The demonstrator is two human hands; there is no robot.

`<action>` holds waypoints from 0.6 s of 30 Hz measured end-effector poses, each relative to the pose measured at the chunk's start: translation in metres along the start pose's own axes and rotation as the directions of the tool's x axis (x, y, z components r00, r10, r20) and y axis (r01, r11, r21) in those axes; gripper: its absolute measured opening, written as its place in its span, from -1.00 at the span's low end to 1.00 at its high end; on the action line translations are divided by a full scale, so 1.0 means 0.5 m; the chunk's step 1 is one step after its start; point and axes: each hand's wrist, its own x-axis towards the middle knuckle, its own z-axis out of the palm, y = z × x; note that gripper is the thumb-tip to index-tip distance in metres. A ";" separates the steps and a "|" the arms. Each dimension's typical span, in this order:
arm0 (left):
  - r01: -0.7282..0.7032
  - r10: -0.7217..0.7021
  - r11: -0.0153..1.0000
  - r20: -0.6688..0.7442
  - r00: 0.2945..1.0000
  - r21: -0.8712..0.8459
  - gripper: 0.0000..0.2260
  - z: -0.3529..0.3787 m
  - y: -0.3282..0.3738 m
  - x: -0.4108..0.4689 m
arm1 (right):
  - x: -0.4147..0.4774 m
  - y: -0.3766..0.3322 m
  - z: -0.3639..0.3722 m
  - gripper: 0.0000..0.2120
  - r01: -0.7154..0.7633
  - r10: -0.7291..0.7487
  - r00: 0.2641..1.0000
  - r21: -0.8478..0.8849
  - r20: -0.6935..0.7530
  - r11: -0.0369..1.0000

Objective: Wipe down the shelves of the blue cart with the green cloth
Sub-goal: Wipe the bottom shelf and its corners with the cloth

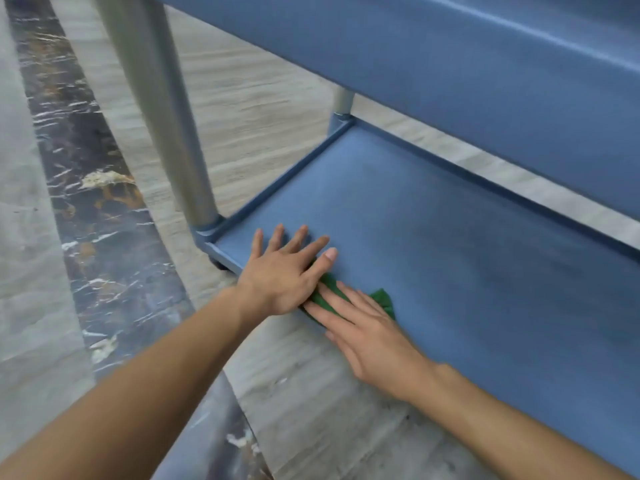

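The blue cart's lower shelf [433, 237] fills the middle and right of the head view, with an upper shelf [450, 57] overhanging it. A green cloth [382, 297] lies on the lower shelf near its front edge, mostly covered by both hands. My left hand [285, 268] presses flat on the cloth's left part, fingers spread and pointing toward the shelf's left corner. My right hand [363, 327] lies flat over the cloth's front part, fingers pointing left under the left hand's thumb side. Only two small green bits of the cloth show.
A grey metal post [166, 116] rises from the shelf's near left corner, and a second post [343, 105] stands at the far left corner. A raised rim [277, 188] runs along the shelf's left side. Marble floor with a dark band [104, 237] lies to the left.
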 end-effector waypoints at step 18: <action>-0.237 0.177 0.936 0.233 0.956 0.260 -0.43 0.163 0.265 -0.057 | -0.856 0.076 -0.184 0.28 -0.590 0.667 0.731 -0.355 0.147 0.725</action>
